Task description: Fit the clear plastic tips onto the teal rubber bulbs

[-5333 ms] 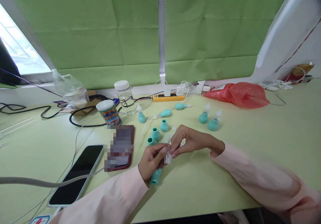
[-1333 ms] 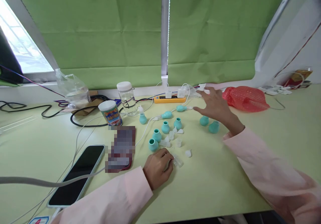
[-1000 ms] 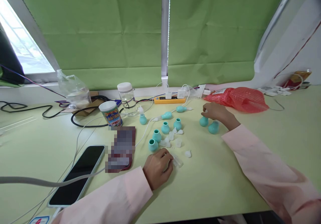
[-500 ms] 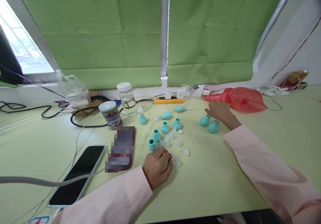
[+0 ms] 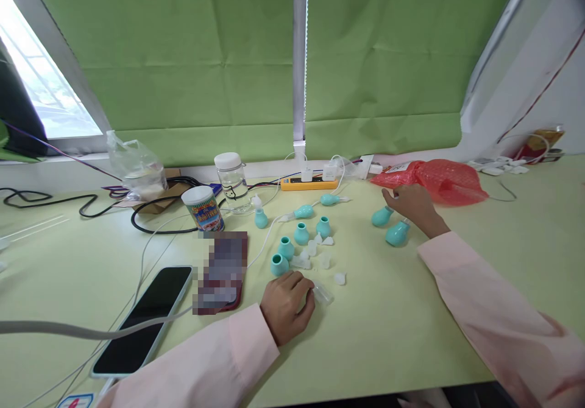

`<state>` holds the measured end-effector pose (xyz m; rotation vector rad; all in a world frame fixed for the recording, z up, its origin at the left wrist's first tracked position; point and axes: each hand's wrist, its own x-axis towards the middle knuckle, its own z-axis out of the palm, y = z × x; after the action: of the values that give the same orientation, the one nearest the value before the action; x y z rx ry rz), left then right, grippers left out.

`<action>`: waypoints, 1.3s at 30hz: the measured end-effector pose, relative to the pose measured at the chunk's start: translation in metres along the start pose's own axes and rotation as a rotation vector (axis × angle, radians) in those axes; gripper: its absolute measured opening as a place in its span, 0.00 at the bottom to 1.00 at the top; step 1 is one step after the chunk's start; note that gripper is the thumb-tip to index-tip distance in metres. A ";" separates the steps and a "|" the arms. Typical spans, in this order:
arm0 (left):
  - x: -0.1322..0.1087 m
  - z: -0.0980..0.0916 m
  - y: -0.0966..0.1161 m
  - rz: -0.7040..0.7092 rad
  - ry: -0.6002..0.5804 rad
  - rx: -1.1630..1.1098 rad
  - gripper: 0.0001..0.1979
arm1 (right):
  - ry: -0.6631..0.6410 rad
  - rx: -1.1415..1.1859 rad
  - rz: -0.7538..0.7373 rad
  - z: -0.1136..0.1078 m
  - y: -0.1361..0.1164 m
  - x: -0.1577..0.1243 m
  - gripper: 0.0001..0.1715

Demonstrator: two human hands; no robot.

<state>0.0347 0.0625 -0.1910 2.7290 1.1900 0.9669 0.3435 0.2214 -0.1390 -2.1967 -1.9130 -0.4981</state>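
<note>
My left hand [image 5: 287,308] rests on the table with thumb and forefinger pinched at the near end of a clear plastic tube [image 5: 323,293]. Two turquoise squeeze bulbs lie under my right hand [image 5: 411,206]: one bulb [image 5: 382,216] below the fingertips, the other bulb [image 5: 397,234], with a clear tip, below the palm. The right fingers are curled; what they grip is hidden. Between the hands stand several open-necked turquoise bulbs [image 5: 301,234] beside loose translucent pieces [image 5: 325,260]. Farther back, bulbs fitted with clear nozzles [image 5: 303,212] lie on their sides, and another bulb [image 5: 261,217] stands upright.
Two phones, one black [image 5: 146,316] and one red-edged [image 5: 223,268], lie left with cables across them. Behind are a printed canister [image 5: 203,209], a clear jar [image 5: 233,182], a yellow power strip [image 5: 308,184] and a red bubble-wrap bag [image 5: 450,182].
My right hand has shifted slightly right, and the two bulbs beneath it have moved right and turned a little. The left hand stays in place.
</note>
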 end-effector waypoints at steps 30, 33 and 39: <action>-0.002 -0.013 0.010 -0.192 0.119 -0.777 0.35 | 0.300 0.405 -0.984 -0.105 -0.126 -0.140 0.17; 0.001 -0.009 0.010 -0.206 -0.045 -0.860 0.21 | 0.425 0.529 -1.095 -0.094 -0.141 -0.153 0.15; 0.003 -0.005 0.012 -0.259 -0.073 -0.746 0.07 | 0.348 0.777 -1.038 -0.078 -0.152 -0.151 0.19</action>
<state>0.0416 0.0550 -0.1821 1.9590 0.8920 1.0022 0.1669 0.0774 -0.1347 -0.5382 -2.3325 -0.1637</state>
